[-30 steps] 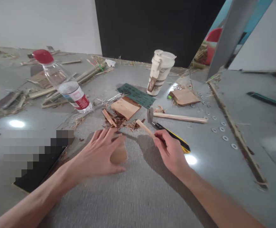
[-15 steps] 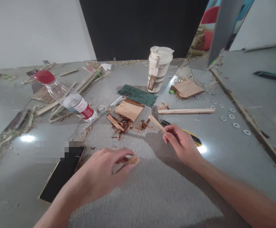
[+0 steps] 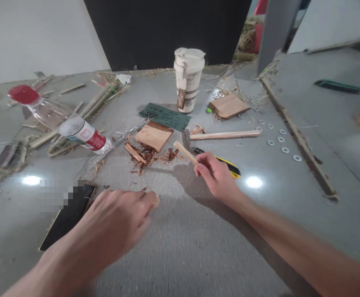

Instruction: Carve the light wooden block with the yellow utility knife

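My left hand (image 3: 118,218) hovers low over the grey mat (image 3: 186,239), blurred, with its fingers drawn together. A sliver of a small tan wood piece (image 3: 156,200) shows at the fingertips. My right hand (image 3: 217,177) pinches a short wooden stick (image 3: 184,152) that points up and to the left. A yellow-and-black utility knife (image 3: 229,166) lies just behind that hand. A pile of reddish wood shavings (image 3: 145,156) and a flat wood slab (image 3: 153,137) lie beyond both hands.
A hammer (image 3: 226,135) lies past the knife. Behind it are green sandpaper (image 3: 164,116), a lidded cup (image 3: 188,80), another wood block (image 3: 227,106) and several washers (image 3: 275,140). A tipped bottle (image 3: 71,126) lies left, and a black phone (image 3: 68,214) by my left hand.
My left hand lifted the small wood piece off the mat and drew back toward me, closing over it. The right hand kept its grip on the stick. The view shifted.
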A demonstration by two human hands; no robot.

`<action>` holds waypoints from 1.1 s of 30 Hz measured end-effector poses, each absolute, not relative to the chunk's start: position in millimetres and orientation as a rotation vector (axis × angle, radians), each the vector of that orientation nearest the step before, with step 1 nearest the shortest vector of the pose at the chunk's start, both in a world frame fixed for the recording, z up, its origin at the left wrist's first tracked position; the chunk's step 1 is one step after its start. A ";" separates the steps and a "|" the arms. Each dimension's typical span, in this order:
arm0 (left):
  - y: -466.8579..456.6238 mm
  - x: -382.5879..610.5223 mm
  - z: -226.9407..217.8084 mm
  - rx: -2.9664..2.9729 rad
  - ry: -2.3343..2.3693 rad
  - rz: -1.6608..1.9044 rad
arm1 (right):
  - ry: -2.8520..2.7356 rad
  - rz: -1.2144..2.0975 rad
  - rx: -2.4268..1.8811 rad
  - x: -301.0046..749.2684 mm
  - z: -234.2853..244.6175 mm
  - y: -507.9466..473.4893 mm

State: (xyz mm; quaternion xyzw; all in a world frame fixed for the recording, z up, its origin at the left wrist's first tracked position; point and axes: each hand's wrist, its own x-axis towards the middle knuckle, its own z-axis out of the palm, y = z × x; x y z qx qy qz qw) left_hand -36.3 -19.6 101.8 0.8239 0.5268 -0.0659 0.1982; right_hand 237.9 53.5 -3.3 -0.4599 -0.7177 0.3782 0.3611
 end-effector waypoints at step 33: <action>-24.8 -17.6 35.7 1.687 1.391 1.027 | -2.008 0.991 -0.848 212.4 10.8 23.9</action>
